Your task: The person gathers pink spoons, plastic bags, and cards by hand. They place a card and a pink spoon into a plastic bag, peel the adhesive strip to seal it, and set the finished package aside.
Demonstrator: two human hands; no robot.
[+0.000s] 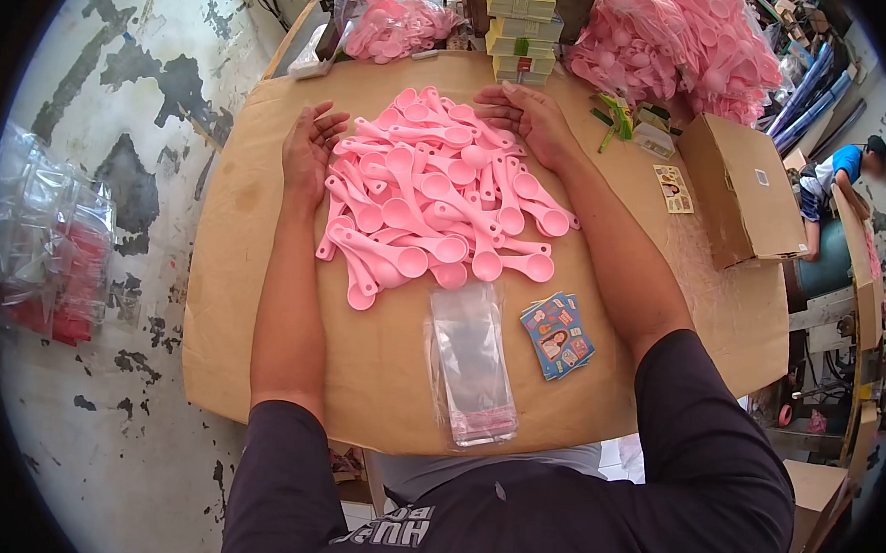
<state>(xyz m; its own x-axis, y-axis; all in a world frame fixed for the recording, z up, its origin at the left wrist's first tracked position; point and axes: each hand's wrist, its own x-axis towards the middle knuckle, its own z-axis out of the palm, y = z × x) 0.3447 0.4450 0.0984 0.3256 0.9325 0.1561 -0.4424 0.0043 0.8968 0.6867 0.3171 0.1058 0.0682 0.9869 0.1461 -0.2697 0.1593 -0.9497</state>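
A large heap of pink plastic measuring spoons (417,190) lies on the cardboard-covered table (252,297). My left hand (312,144) rests at the heap's left edge, its fingers apart and curved toward the spoons. Along the far right edge of the heap, my right hand (526,121) is open with its fingers stretched over the spoons. Neither hand grips a spoon. Nearer my body lies a stack of clear plastic bags (471,353). To its right sits a small stack of blue printed cards (558,338).
Stacked card bundles (521,30) stand at the back, between a smaller bag of pink spoons (396,26) and large bags of them (675,48). A cardboard box (743,192) stands right. Clear bags (50,226) hang left. Another person (837,177) is far right.
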